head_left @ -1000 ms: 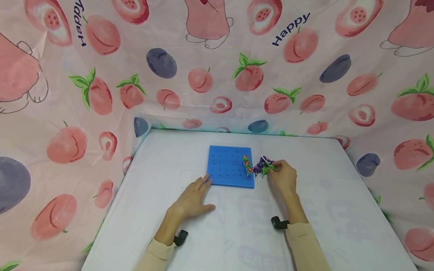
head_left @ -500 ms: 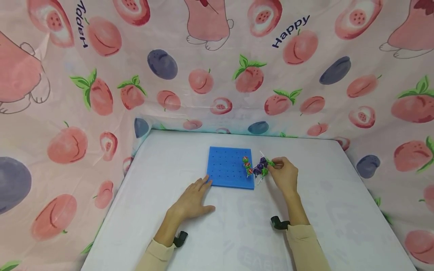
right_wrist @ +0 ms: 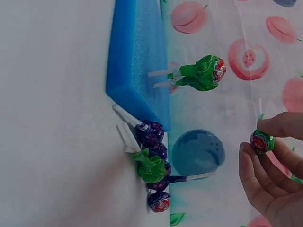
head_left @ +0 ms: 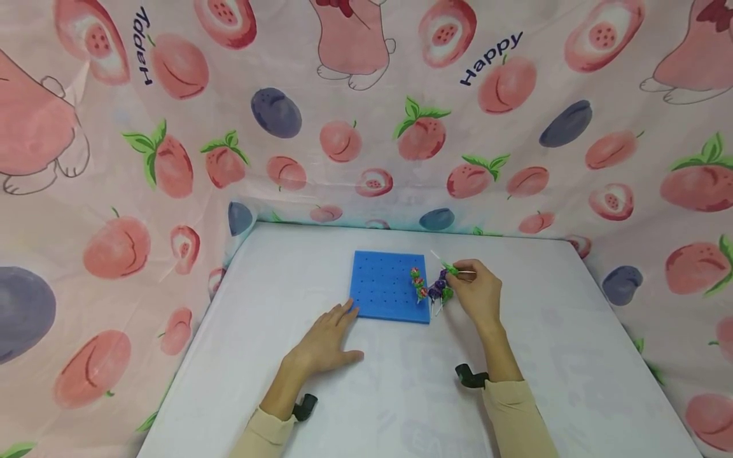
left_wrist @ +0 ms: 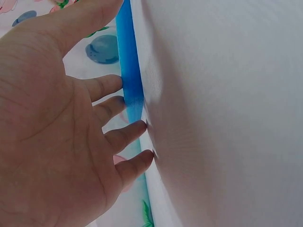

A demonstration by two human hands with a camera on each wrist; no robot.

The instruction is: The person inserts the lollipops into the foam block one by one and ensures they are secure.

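Observation:
My right hand (head_left: 481, 294) pinches a green-wrapped lollipop (right_wrist: 261, 142) by its candy end, raised above the table. Its white stick points away from the hand, past the fingertips. Below it, to the right of a blue foam board (head_left: 383, 286), lies a small heap of lollipops (right_wrist: 151, 142), purple and green. A row of green-and-red lollipops (head_left: 418, 284) stands with sticks in the board near its right edge. Fingers of my left hand (head_left: 322, 340) are spread and rest at the board's front left corner; the palm faces down.
The board has rows of small holes and lies on a white-covered table (head_left: 286, 280). A fruit-printed cloth (head_left: 366, 146) rises behind the table and along its sides. A dark camera mount (head_left: 471, 376) sits on the right wrist.
The right hand has drawn a green lollipop up out of the heap, and its stick has swung to point back and left. The left hand stays at the board's corner.

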